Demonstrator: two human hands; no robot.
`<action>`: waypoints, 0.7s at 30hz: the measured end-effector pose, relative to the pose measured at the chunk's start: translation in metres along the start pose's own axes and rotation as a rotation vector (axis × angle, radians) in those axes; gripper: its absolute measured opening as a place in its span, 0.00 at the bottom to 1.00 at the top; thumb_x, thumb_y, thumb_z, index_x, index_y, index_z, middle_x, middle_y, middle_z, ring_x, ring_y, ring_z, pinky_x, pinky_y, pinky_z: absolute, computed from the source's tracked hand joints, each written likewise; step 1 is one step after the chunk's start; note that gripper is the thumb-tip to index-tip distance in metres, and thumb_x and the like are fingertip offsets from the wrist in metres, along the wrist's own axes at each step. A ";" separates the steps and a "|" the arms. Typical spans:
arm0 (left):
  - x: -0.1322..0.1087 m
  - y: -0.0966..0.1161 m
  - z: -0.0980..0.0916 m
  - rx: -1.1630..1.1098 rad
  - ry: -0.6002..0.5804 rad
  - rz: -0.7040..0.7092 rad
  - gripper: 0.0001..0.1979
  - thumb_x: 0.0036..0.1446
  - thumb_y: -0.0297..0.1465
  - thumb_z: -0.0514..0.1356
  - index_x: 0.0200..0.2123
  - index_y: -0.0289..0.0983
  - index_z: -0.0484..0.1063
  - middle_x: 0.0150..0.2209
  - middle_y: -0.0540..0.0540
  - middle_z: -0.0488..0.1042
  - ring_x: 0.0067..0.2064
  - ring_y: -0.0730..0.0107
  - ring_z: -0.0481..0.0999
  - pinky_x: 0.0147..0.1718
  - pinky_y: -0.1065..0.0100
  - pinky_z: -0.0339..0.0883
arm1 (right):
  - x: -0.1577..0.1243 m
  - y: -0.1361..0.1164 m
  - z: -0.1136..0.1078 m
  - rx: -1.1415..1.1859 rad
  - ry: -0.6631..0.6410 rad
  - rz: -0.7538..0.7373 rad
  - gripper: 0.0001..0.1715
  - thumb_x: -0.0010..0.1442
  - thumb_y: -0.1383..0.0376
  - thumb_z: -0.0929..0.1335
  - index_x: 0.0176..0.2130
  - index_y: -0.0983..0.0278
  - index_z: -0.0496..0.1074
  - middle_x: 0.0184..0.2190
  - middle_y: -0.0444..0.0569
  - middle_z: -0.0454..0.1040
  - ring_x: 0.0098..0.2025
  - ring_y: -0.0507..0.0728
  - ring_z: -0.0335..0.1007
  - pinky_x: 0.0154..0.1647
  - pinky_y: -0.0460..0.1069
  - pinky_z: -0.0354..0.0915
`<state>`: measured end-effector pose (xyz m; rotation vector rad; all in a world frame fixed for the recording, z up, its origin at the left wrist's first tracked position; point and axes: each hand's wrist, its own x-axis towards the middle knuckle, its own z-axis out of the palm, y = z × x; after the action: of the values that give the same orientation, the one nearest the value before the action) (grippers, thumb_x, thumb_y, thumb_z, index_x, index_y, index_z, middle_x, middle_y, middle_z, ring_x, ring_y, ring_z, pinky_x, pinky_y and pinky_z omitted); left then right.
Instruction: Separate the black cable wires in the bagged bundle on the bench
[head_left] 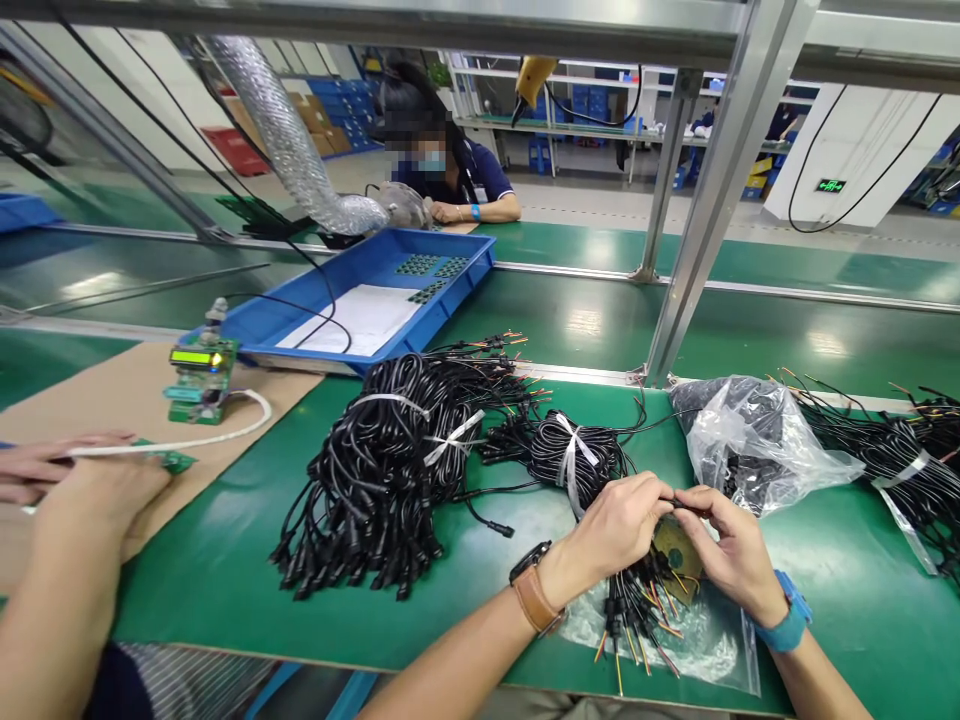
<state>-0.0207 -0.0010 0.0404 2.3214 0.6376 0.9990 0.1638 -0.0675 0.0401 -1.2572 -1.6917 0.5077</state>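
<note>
My left hand [621,522], with a brown-strapped watch, pinches a thin black cable [674,503]. My right hand [726,548], wearing a blue wristband, grips the same cable with thumb and forefinger close beside the left fingertips. Most of the held part is hidden by the fingers. Below my hands, several black cables with bare coloured wire ends [634,625] lie over a clear plastic bag [720,650]. A brownish flat piece [677,555] shows between the hands. Just behind is a tied cable bundle [574,450].
A large pile of cables [375,460] lies left of centre, more cables [900,470] at far right. A filled plastic bag [757,440] is behind my right hand. A co-worker's hands [97,490] work left, near a lit circuit board [199,375]. A blue tray [442,310] stands behind.
</note>
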 end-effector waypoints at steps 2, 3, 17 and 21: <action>0.001 0.002 -0.003 -0.012 0.009 -0.017 0.05 0.67 0.24 0.53 0.39 0.35 0.69 0.35 0.44 0.74 0.37 0.65 0.75 0.36 0.67 0.69 | -0.001 0.001 -0.001 0.012 0.025 0.043 0.07 0.68 0.62 0.68 0.43 0.62 0.75 0.37 0.52 0.80 0.38 0.57 0.78 0.40 0.49 0.76; 0.002 0.002 -0.004 -0.019 0.019 -0.023 0.06 0.67 0.24 0.53 0.39 0.36 0.69 0.35 0.44 0.74 0.36 0.66 0.75 0.36 0.67 0.69 | -0.001 0.001 0.000 0.020 0.030 0.058 0.08 0.67 0.61 0.68 0.43 0.62 0.75 0.37 0.52 0.79 0.38 0.57 0.78 0.39 0.49 0.76; -0.001 0.004 0.004 -0.055 0.095 -0.060 0.10 0.61 0.21 0.51 0.31 0.37 0.69 0.28 0.47 0.71 0.30 0.70 0.70 0.30 0.71 0.63 | -0.005 0.007 0.005 0.049 -0.023 0.029 0.06 0.68 0.62 0.68 0.41 0.61 0.74 0.36 0.52 0.79 0.38 0.57 0.78 0.41 0.50 0.75; -0.003 0.003 0.008 -0.052 0.104 -0.072 0.10 0.59 0.20 0.52 0.29 0.37 0.67 0.27 0.48 0.70 0.29 0.70 0.70 0.29 0.71 0.61 | -0.005 0.005 0.008 0.051 -0.033 0.015 0.05 0.68 0.64 0.68 0.41 0.61 0.74 0.36 0.51 0.79 0.37 0.57 0.77 0.40 0.50 0.74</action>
<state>-0.0155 -0.0070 0.0356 2.1975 0.7220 1.0952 0.1600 -0.0686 0.0300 -1.2318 -1.6878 0.5797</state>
